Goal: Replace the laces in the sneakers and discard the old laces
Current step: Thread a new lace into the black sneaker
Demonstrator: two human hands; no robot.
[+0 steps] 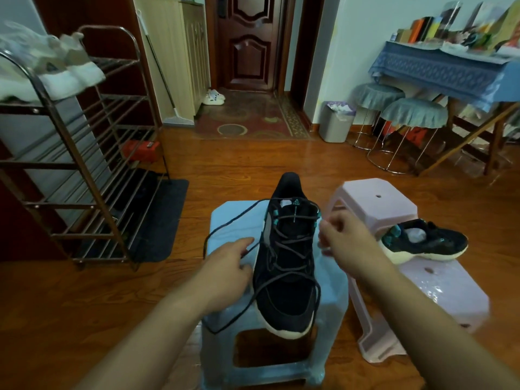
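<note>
A black sneaker (287, 288) with teal accents and a cream sole stands on a light blue plastic stool (329, 305), toe toward me. Its dark lace (225, 223) is loosely threaded, and one long end loops out over the stool's left side. My left hand (228, 274) lies on the stool against the sneaker's left side, fingers extended, touching the lace. My right hand (343, 237) is at the sneaker's upper right eyelets with fingers curled; it is blurred and what it pinches is hard to see. A second black sneaker (427, 240), without a lace, rests on a pink stool (374, 204).
A metal shoe rack (92, 175) holding pale shoes stands at left beside a dark mat (160, 220). A grey bin (336, 122) with a liner sits by the far wall. Two covered round stools (413, 114) and a table with a blue cloth (439, 68) are at right. Wooden floor surrounds the stools.
</note>
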